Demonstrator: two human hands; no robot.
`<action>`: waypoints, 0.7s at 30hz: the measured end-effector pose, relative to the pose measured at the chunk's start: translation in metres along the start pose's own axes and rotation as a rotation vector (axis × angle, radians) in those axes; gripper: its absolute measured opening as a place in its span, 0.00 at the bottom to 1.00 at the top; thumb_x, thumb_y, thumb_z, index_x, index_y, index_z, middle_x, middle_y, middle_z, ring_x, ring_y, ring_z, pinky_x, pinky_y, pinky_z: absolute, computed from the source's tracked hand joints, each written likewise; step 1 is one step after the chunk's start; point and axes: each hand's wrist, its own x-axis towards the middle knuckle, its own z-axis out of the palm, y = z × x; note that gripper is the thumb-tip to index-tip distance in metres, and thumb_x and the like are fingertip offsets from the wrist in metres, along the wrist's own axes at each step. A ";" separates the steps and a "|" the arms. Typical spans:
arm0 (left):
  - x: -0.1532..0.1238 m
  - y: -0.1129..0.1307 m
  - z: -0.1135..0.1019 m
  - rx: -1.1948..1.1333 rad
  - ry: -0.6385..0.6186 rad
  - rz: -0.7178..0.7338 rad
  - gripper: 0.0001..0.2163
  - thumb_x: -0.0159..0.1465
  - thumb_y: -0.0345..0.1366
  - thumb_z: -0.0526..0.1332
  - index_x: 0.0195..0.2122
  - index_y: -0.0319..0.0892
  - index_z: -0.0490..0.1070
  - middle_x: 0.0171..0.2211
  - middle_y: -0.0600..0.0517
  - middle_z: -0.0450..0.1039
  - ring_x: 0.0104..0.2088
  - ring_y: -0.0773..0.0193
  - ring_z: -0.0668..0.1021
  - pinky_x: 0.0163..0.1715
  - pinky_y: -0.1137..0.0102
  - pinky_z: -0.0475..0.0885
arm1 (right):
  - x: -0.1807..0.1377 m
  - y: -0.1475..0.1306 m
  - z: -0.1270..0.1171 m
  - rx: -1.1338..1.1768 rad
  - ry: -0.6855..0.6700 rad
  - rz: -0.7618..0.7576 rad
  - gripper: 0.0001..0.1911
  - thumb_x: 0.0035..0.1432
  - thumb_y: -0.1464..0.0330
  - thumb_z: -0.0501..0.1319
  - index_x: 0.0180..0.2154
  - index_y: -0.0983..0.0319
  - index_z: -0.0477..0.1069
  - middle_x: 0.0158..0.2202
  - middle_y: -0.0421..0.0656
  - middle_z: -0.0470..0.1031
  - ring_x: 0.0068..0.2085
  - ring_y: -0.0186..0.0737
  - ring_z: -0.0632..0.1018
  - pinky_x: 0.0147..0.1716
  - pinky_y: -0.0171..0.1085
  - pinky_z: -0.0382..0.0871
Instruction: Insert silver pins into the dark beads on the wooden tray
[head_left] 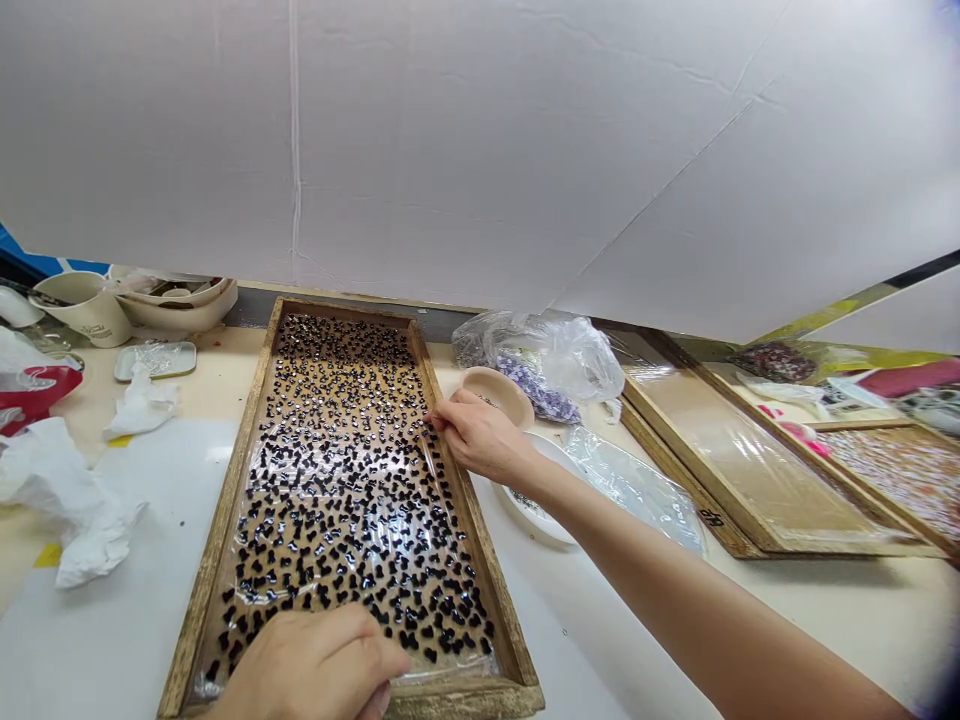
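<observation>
A long wooden tray (196, 590) lies lengthwise in front of me. Its floor is covered by shiny clear film with many small glossy black bow-shaped pieces (341, 480) spread over it. My right hand (480, 432) reaches to the tray's right side, thumb and fingers pinched together at the inner edge; whatever is between the fingertips is too small to make out. Over the near left corner rests my left hand (311, 665), its fingers curled and pressed together, their tips partly hidden. A beige bowl (514, 392) and a white dish (551, 525) with tiny bits stand right of the tray.
Plastic bags, one with purple-white bits (536, 385), lie behind the bowls. Stacked wooden trays (750, 480) are at the right, beside a tray of pinkish pieces (900, 470). Crumpled tissues (82, 510), a small metal tray (155, 360) and a cup (86, 315) stand left. A white panel (450, 150) rises behind.
</observation>
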 end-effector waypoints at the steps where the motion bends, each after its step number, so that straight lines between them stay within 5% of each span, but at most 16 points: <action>1: -0.001 -0.001 0.001 0.002 -0.009 -0.004 0.12 0.57 0.20 0.52 0.39 0.39 0.66 0.24 0.53 0.71 0.23 0.69 0.73 0.20 0.77 0.66 | 0.000 0.000 0.000 0.010 0.008 0.003 0.11 0.53 0.78 0.49 0.30 0.62 0.67 0.27 0.44 0.69 0.33 0.39 0.69 0.30 0.35 0.59; 9: -0.008 0.000 0.003 0.044 -0.037 0.016 0.10 0.64 0.28 0.48 0.40 0.43 0.66 0.23 0.54 0.68 0.20 0.71 0.68 0.15 0.76 0.59 | -0.020 0.000 -0.013 0.213 0.184 0.024 0.10 0.56 0.75 0.49 0.31 0.61 0.67 0.36 0.44 0.77 0.37 0.37 0.75 0.34 0.34 0.65; 13: -0.001 0.010 -0.007 0.094 -0.047 0.035 0.10 0.65 0.31 0.48 0.40 0.44 0.68 0.24 0.54 0.70 0.20 0.72 0.68 0.16 0.77 0.60 | -0.056 -0.010 -0.013 0.227 0.192 0.001 0.11 0.61 0.68 0.51 0.39 0.61 0.70 0.29 0.41 0.78 0.28 0.36 0.76 0.28 0.33 0.65; 16: 0.008 0.021 -0.019 0.137 0.022 0.049 0.11 0.61 0.26 0.51 0.43 0.41 0.67 0.30 0.50 0.73 0.29 0.67 0.72 0.27 0.72 0.69 | -0.085 -0.032 -0.017 0.152 0.117 -0.149 0.13 0.61 0.70 0.50 0.34 0.61 0.73 0.23 0.41 0.76 0.25 0.36 0.75 0.26 0.33 0.66; 18: 0.016 0.030 -0.029 0.171 0.013 0.036 0.13 0.60 0.25 0.52 0.45 0.40 0.66 0.36 0.47 0.74 0.36 0.63 0.74 0.37 0.66 0.71 | -0.102 -0.054 -0.025 0.212 0.046 -0.329 0.15 0.58 0.76 0.50 0.39 0.61 0.73 0.32 0.45 0.78 0.37 0.37 0.77 0.36 0.36 0.69; 21: 0.027 0.046 -0.041 0.223 -0.125 -0.010 0.17 0.60 0.26 0.52 0.51 0.40 0.63 0.46 0.43 0.72 0.45 0.60 0.74 0.45 0.63 0.71 | -0.123 -0.089 -0.042 0.344 -0.130 -0.548 0.21 0.51 0.79 0.55 0.47 0.61 0.70 0.53 0.50 0.68 0.55 0.42 0.67 0.52 0.44 0.63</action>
